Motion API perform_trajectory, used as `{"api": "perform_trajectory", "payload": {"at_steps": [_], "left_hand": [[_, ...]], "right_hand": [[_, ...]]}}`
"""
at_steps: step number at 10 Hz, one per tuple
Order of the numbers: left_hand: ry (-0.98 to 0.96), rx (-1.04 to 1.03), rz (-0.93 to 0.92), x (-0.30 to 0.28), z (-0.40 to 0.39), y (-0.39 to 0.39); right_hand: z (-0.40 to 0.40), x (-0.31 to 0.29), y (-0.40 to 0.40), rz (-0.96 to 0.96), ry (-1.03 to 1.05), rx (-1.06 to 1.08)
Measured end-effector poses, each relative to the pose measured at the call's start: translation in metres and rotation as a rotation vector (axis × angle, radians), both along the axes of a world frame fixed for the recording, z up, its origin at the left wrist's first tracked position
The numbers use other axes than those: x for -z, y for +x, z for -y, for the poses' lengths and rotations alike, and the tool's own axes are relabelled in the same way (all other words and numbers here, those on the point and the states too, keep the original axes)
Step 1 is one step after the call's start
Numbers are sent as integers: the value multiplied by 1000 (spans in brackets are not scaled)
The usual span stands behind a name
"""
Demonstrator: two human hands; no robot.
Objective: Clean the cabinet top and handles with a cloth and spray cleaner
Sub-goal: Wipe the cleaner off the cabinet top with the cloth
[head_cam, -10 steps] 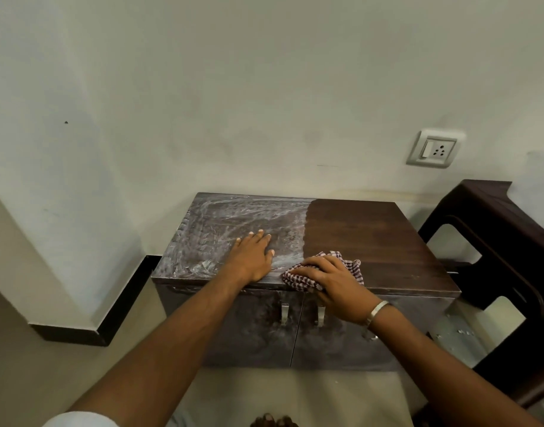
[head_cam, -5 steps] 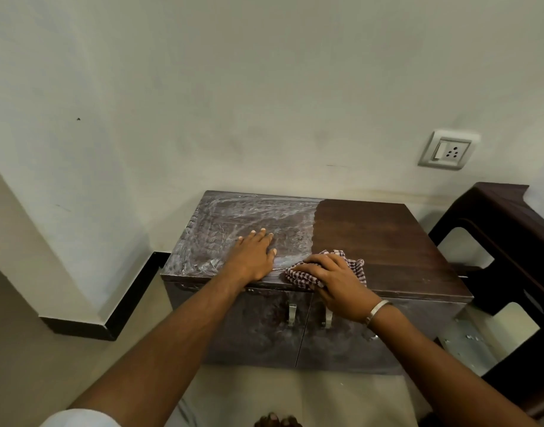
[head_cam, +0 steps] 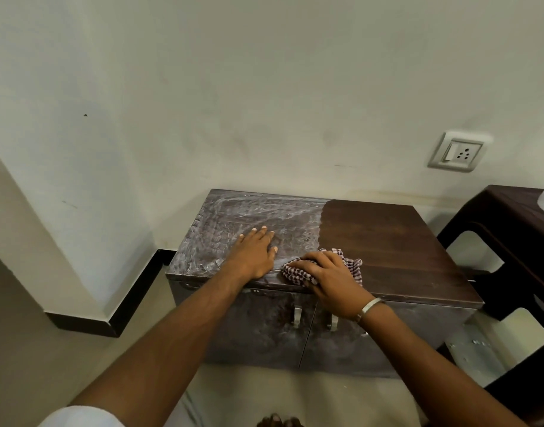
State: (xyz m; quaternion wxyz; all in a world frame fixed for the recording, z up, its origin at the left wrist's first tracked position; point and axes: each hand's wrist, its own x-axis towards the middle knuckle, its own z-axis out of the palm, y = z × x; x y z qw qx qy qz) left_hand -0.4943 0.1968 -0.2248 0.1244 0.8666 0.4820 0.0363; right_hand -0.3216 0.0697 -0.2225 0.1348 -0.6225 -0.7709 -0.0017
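A low dark wooden cabinet stands against the wall; the left half of its top [head_cam: 387,241] is smeared whitish and dusty, the right half is clean dark brown. My left hand [head_cam: 253,254] lies flat on the smeared part with fingers together, holding nothing. My right hand [head_cam: 329,277] presses a crumpled checked cloth [head_cam: 352,266] onto the top near the front edge, at the border between the smeared and clean areas. Below the front edge hang two metal handles [head_cam: 297,317] at the meeting of the dusty doors. No spray bottle is in view.
A dark brown plastic stool [head_cam: 511,241] stands close to the cabinet's right side. A wall socket [head_cam: 457,151] sits above it. A wall corner with black skirting [head_cam: 135,291] juts out on the left. Pale floor lies in front of the cabinet.
The view has shifted slightly, so the cabinet sits more to the right in frame. Both hands stay on the top in nearly the same places, with the cloth under the right hand.
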Motion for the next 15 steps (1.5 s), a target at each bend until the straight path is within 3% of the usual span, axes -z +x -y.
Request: {"api": "perform_trajectory", "payload": {"at_steps": [15], "left_hand": [[-8, -9, -6, -1, -26, 7]], "right_hand": [[-51, 3, 4, 20, 50, -1]]}}
